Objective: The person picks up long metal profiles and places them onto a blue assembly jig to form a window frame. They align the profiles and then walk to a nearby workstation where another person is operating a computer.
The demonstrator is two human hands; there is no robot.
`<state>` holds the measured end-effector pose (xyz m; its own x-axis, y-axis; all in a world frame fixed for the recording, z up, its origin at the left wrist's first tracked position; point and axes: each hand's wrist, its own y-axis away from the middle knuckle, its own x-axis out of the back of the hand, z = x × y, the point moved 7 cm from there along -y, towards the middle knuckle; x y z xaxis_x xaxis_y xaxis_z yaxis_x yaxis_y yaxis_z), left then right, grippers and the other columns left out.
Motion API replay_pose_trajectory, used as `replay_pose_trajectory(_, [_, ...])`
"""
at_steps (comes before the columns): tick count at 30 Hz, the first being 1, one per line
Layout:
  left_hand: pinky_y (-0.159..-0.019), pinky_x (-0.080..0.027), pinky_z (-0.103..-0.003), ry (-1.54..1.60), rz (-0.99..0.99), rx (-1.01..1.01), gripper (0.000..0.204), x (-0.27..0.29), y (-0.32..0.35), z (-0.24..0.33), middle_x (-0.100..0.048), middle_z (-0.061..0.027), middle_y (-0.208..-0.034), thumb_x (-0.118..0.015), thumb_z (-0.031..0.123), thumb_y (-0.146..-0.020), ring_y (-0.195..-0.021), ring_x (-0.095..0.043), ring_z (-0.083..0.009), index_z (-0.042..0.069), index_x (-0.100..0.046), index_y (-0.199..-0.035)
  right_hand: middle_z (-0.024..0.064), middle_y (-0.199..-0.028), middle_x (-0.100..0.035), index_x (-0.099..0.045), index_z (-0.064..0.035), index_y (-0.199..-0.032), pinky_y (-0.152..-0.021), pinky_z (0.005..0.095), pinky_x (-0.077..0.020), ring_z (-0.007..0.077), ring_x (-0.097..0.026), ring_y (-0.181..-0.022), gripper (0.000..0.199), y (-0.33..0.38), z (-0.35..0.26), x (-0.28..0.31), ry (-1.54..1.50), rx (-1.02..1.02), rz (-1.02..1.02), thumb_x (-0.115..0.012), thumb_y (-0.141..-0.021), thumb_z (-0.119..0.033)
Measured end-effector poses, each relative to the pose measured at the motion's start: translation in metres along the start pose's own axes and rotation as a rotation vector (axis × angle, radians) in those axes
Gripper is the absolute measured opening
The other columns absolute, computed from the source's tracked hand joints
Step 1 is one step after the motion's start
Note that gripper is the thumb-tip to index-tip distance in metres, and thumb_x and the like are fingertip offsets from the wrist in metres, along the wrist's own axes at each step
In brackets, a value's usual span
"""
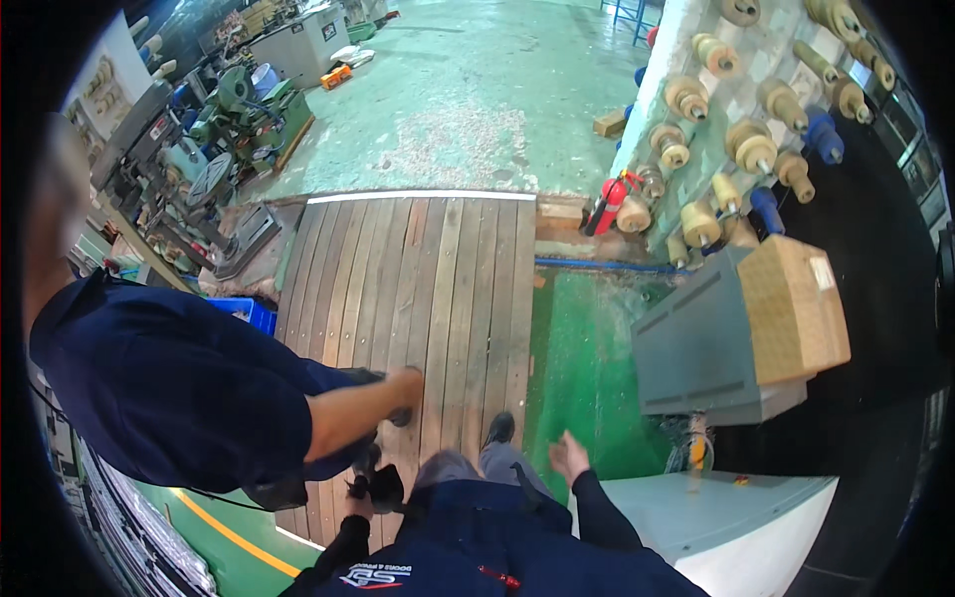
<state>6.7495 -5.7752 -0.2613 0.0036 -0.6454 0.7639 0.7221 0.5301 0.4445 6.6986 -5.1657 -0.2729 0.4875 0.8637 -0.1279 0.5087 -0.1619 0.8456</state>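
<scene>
My left hand (pixel 357 505) is low by my left side, its fingers closed on a black object (pixel 385 489) whose kind I cannot make out. Part of that hand is hidden by the object. My right hand (pixel 569 458) hangs out to the right above the green floor, fingers loosely apart and nothing in them. Below me is a wooden plank ramp (pixel 438 298), with my shoe (pixel 500 428) on it. Close on my left walks a person in a dark blue shirt (pixel 169 378), one bare forearm (pixel 363 410) reaching across near my left hand.
To the right stand a grey cabinet (pixel 691 338) with a cardboard box (pixel 796 308) and a white-sided cabinet (pixel 746 537). A fire extinguisher (pixel 607 204) is by a wall of beige rollers (pixel 751 146). Drill press (pixel 149 174) and blue crate (pixel 249 313) at left; green floor (pixel 448 80) ahead.
</scene>
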Motion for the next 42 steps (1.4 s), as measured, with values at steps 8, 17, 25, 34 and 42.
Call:
replay_pose_trajectory(8, [-0.092,-0.045,-0.043,-0.142,-0.093,-0.201,0.042,-0.063,-0.160,0.331,-0.064,-0.0237,-0.107,-0.059,0.031,-0.086,-0.107,-0.059,-0.0370,0.002,-0.058,-0.118,0.0127,-0.108,-0.063,-0.025,-0.0065,-0.145,-0.079,0.0324,-0.0484,0.0185,-0.061,-0.091,0.067,-0.071,-0.478,-0.153,0.279,0.583,-0.072,-0.060,-0.092,-0.028])
replay_pose_trajectory(17, [-0.090,-0.048,-0.040,0.079,-0.050,-0.015,0.045,-0.098,-0.324,0.632,-0.065,-0.0200,-0.104,-0.065,0.019,-0.081,-0.103,-0.061,-0.0365,0.001,-0.055,-0.121,0.0186,-0.109,-0.063,0.008,-0.0004,-0.148,-0.078,0.0273,-0.0493,0.0174,-0.062,-0.088,0.098,-0.075,-1.096,-0.325,0.332,1.342,0.063,-0.067,-0.087,-0.017])
replay_pose_trajectory(25, [-0.091,-0.046,-0.041,-0.088,-0.154,-0.076,0.050,-0.117,-0.474,0.909,-0.063,-0.0210,-0.111,-0.068,0.027,-0.082,-0.108,-0.059,-0.0345,-0.002,-0.054,-0.121,0.0152,-0.105,-0.065,0.001,0.0045,-0.146,-0.077,0.0304,-0.0489,0.0200,-0.065,-0.086,0.096,-0.093,-1.459,-0.348,0.118,1.357,0.087,-0.066,-0.087,-0.030])
replay_pose_trajectory(34, [-0.089,-0.044,-0.038,-1.560,-0.675,-1.049,0.033,-0.152,-0.618,1.309,-0.063,-0.0082,-0.105,-0.062,0.033,-0.077,-0.105,-0.058,-0.0212,0.012,-0.065,-0.103,0.0073,-0.088,-0.062,-0.007,0.0001,-0.147,-0.073,0.0287,-0.0499,0.0148,-0.061,-0.079,0.084,-0.426,-1.594,-0.291,0.067,1.030,0.056,-0.064,-0.089,-0.015])
replay_pose_trajectory(42, [-0.077,-0.047,-0.040,-1.723,-0.339,-1.564,0.021,-0.233,-0.700,1.666,-0.064,-0.0050,-0.090,-0.057,0.031,-0.077,-0.096,-0.059,-0.0201,0.015,-0.068,-0.085,0.0127,-0.098,-0.064,-0.001,-0.0036,-0.149,-0.069,0.0296,-0.0499,0.0177,-0.064,-0.080,0.089,-0.584,-1.678,-0.307,0.073,0.501,0.006,-0.064,-0.088,-0.021])
